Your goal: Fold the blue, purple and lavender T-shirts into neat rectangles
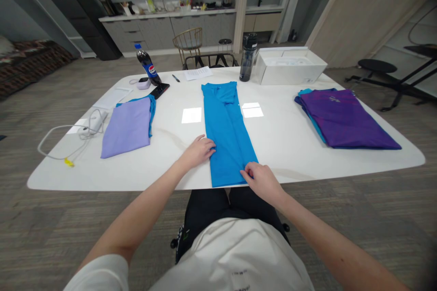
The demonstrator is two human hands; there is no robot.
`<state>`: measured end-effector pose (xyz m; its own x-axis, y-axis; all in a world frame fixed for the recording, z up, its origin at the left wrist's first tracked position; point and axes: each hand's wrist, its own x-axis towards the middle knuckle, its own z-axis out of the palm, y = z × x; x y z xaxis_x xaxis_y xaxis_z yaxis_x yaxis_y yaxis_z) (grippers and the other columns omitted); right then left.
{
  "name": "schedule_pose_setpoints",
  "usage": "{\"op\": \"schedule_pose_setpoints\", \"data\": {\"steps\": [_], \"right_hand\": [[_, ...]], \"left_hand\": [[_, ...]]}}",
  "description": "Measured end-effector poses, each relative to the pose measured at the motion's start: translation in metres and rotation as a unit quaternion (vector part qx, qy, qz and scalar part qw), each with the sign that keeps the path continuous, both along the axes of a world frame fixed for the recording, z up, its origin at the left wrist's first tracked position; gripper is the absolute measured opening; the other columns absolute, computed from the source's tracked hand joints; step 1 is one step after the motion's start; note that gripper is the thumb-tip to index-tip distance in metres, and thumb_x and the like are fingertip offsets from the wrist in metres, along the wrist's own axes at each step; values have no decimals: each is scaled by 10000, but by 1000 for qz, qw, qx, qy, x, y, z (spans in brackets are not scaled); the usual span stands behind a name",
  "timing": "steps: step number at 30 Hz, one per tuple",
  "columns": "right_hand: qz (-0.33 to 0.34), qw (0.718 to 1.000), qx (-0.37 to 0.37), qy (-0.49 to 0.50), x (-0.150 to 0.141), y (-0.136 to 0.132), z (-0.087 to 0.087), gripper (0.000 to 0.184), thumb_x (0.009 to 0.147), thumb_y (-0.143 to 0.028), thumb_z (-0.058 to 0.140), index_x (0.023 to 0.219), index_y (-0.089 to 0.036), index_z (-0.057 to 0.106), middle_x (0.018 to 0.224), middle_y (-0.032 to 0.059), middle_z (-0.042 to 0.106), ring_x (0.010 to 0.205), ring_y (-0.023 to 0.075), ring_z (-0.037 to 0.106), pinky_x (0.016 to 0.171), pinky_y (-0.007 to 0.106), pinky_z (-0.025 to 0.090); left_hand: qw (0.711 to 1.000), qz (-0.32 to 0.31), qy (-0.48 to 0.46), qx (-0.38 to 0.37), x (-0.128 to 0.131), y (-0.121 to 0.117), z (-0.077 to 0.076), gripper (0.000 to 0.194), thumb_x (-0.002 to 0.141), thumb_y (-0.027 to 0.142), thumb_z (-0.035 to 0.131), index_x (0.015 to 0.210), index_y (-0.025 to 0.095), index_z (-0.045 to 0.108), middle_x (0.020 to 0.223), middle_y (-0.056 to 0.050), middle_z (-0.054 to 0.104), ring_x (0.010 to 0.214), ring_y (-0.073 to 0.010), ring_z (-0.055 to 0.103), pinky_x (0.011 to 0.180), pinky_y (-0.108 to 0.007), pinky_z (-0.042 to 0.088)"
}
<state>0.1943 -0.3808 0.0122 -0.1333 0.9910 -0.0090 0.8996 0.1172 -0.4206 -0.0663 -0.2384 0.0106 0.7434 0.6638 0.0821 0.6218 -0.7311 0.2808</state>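
A bright blue shirt [225, 132] lies folded into a long narrow strip, its neck end pointing away from me and its lower end at the table's near edge. My left hand [200, 151] rests against the strip's left edge, thumb apart from the other fingers, fingertips on the cloth. Near the lower right corner, my right hand [262, 179] pinches the cloth between thumb and fingers.
Folded lilac cloth [126, 127] over blue cloth lies left; a purple folded shirt [344, 118] tops a pile at right. Beyond stand a Pepsi bottle [148, 64], dark water bottle [247, 59] and white box [290, 67]. A phone [160, 91] and corded power strip [94, 122] lie left.
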Motion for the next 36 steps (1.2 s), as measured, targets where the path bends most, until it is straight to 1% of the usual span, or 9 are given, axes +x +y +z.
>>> {"op": "schedule_pose_setpoints", "data": {"steps": [3, 7, 14, 18, 22, 25, 29, 32, 36], "right_hand": [[-5, 1000, 6, 27, -1, -3, 3, 281, 1000, -365, 538, 749, -239, 554, 804, 12, 695, 733, 191, 633, 674, 309, 353], [-9, 999, 21, 37, -4, -4, 6, 284, 977, -353, 544, 716, -241, 557, 783, 5, 696, 721, 182, 631, 668, 303, 355], [0, 1000, 12, 6, -7, -4, 4, 268, 966, -351, 573, 728, -229, 579, 755, 4, 680, 719, 183, 627, 688, 301, 342], [21, 1000, 21, 4, -3, -7, 4, 252, 985, -449, 583, 862, -236, 632, 813, 10, 692, 753, 190, 637, 704, 300, 360], [116, 993, 10, 16, 15, -9, 6, 191, 998, -377, 572, 1088, -261, 693, 957, 36, 700, 833, 198, 647, 762, 304, 423], [187, 982, -1, 32, 35, -8, 10, 298, 971, -222, 548, 1214, -295, 704, 1080, 54, 688, 955, 205, 647, 859, 322, 455], [221, 975, -13, 10, 66, -2, 17, 458, 859, -55, 524, 1148, -325, 755, 1209, 62, 663, 1141, 238, 591, 982, 393, 433], [239, 971, -15, 2, 86, 5, 15, 409, 910, -89, 514, 1135, -322, 763, 1254, 71, 649, 1183, 254, 565, 995, 424, 434], [252, 967, -9, 23, 95, 13, 6, 285, 1020, -262, 514, 1160, -298, 759, 1220, 97, 644, 1145, 257, 577, 970, 414, 456]], "left_hand": [[998, -59, 0, -27, -8, -21, 7, 299, 992, 243, 489, 1175, 269, 724, 1290, -61, 687, 1237, -200, 606, 1244, -441, 270], [994, -99, 22, -40, -20, -42, 15, 353, 930, 169, 519, 1195, 296, 715, 1276, -41, 692, 1253, -193, 596, 1271, -445, 233], [993, -88, 77, -5, -37, -52, 21, 256, 926, 192, 498, 1014, 272, 725, 1092, -67, 722, 1138, -238, 613, 1229, -486, 268], [994, -101, 37, 8, -30, -61, 18, 359, 980, 193, 413, 1188, 245, 701, 1252, -104, 681, 1235, -240, 576, 1202, -456, 330], [984, -165, -9, -61, -22, -69, 9, 446, 977, 141, 405, 1310, 278, 669, 1427, -58, 622, 1372, -211, 516, 1213, -407, 359], [978, -174, -33, -107, -24, -71, 7, 551, 935, 61, 411, 1376, 301, 637, 1473, -15, 599, 1412, -185, 490, 1220, -369, 366], [975, -171, -31, -138, -30, -71, 12, 626, 923, 27, 398, 1434, 332, 591, 1529, 15, 544, 1461, -171, 439, 1249, -375, 332], [976, -179, -18, -126, -32, -72, 12, 525, 987, 124, 429, 1445, 330, 583, 1544, 0, 529, 1471, -204, 430, 1244, -412, 344], [978, -184, -39, -92, -28, -69, 0, 404, 1045, 270, 434, 1395, 305, 633, 1483, -40, 593, 1419, -230, 496, 1207, -420, 393]]}}
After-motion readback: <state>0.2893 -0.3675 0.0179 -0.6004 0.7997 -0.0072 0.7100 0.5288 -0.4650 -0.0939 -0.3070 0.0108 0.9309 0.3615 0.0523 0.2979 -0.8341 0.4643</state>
